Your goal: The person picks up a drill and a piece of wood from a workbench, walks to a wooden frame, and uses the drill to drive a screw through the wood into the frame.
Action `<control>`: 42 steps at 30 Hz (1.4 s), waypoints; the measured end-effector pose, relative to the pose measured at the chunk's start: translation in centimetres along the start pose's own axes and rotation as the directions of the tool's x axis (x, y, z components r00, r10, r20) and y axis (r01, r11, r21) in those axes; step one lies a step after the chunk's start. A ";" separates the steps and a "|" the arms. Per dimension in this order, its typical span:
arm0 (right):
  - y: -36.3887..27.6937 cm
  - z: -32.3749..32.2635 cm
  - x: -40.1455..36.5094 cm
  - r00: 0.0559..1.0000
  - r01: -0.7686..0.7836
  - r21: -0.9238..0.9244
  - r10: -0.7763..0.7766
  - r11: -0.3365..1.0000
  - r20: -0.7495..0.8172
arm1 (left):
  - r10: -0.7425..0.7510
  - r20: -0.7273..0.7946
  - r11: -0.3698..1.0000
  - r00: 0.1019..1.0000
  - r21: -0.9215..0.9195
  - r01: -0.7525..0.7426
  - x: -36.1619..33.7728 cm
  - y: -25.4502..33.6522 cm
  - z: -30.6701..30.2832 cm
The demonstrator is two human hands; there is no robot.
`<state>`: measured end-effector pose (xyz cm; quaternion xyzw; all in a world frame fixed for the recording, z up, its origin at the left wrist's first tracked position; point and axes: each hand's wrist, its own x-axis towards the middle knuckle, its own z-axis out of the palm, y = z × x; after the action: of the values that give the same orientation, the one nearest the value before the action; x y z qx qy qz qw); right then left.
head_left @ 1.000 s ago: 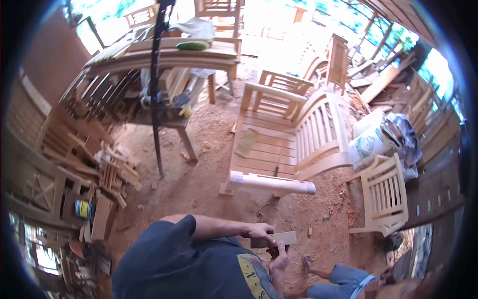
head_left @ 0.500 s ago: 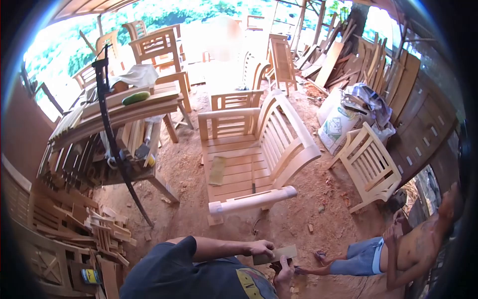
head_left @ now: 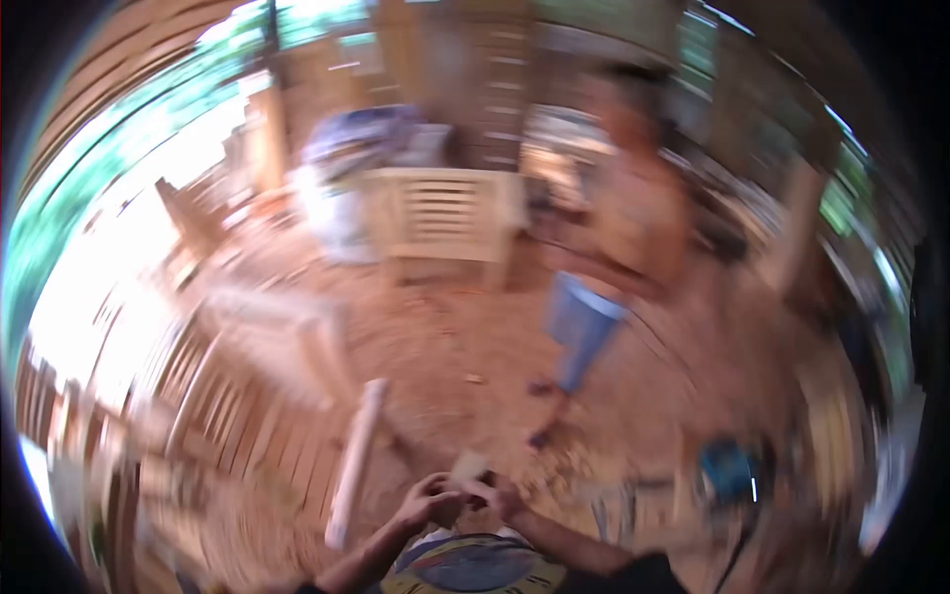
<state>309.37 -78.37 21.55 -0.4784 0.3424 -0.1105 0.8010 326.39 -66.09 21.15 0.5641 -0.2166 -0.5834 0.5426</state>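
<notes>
Both hands meet low in the middle of the head view, close in front of my shirt point(head_left: 475, 564). Between them is a small tan sheet of sandpaper point(head_left: 470, 463), its upper part showing above the fingers. My left hand point(head_left: 427, 500) is closed on its left side, and my right hand point(head_left: 503, 496) is closed on the right. Motion blur smears the fingertips and the sheet's lower part. To the left of my hands lies the pale rounded armrest point(head_left: 358, 455) of a slatted wooden bench point(head_left: 252, 431).
A seated person in blue shorts point(head_left: 584, 312) is ahead on the right. A slatted wooden chair point(head_left: 450, 213) stands ahead beside a white sack point(head_left: 336, 218). On the right is a teal tool point(head_left: 727, 468). Wood scraps point(head_left: 564, 467) lie on the dirt floor.
My view has swung right, so the bench now appears at left and the seated person nearer the middle. Both hands still hold the sandpaper, now closer together.
</notes>
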 end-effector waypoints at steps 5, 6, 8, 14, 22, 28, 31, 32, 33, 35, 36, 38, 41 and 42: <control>1.6 0.0 -1.1 0.985 0.138 0.023 -0.135 0.990 -0.111 | 0.005 0.105 0.997 0.994 -0.077 0.004 1.0 0.1 0.9; 1.0 -0.2 -2.1 0.979 0.165 0.028 -0.161 0.986 -0.128 | 0.000 0.125 0.999 0.992 -0.041 0.005 1.2 0.0 1.5; 0.3 0.1 -3.9 0.967 0.169 0.041 -0.158 0.985 -0.199 | -0.006 0.148 1.000 0.989 0.020 0.003 1.4 0.1 1.9; 5.1 -1.4 -5.6 0.908 0.197 0.081 -0.151 0.977 -0.392 | -0.120 0.347 0.989 0.930 -0.039 0.142 2.1 -0.3 4.3; 9.0 -1.9 -9.6 0.863 0.254 0.282 -0.085 0.925 -0.498 | -0.203 0.471 0.979 0.858 0.125 0.163 2.3 -3.3 7.3; 9.8 -3.7 -12.8 0.790 0.236 0.190 -0.074 0.953 -0.609 | -0.238 0.576 0.970 0.782 0.190 0.155 2.4 -4.4 10.9; 9.9 -4.9 -15.1 0.760 0.254 0.189 -0.075 0.949 -0.646 | -0.249 0.614 0.966 0.749 0.211 0.148 2.1 -4.9 13.4; 9.9 -5.3 -16.1 0.751 0.256 0.190 -0.071 0.948 -0.657 | -0.257 0.612 0.964 0.748 0.222 0.149 2.1 -5.4 13.9; 10.1 -5.8 -17.1 0.753 0.255 0.179 -0.079 0.950 -0.653 | -0.264 0.614 0.961 0.744 0.231 0.151 2.1 -6.1 14.9; 11.1 -7.2 -18.9 0.754 0.253 0.149 -0.098 0.956 -0.649 | -0.285 0.614 0.952 0.736 0.273 0.141 0.6 -6.2 17.5; 12.0 -7.5 -19.7 0.735 0.279 0.159 -0.103 0.947 -0.670 | -0.296 0.610 0.946 0.735 0.295 0.135 -0.1 -6.5 18.6; 12.4 -8.6 -22.2 0.694 0.332 0.170 -0.118 0.928 -0.710 | -0.318 0.643 0.941 0.697 0.301 0.152 -0.2 -8.0 20.7; 13.6 -10.3 -26.5 0.667 0.331 0.154 -0.115 0.931 -0.736 | -0.329 0.670 0.926 0.666 0.366 0.089 -1.2 -10.0 24.5; 14.2 -10.9 -27.7 0.661 0.342 0.157 -0.118 0.926 -0.741 | -0.327 0.680 0.920 0.656 0.388 0.057 -1.7 -10.7 25.8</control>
<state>279.62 -64.57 18.52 -0.3166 0.5446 -0.4380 0.6413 298.81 -70.44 19.56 0.3857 -0.4490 -0.7693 0.2405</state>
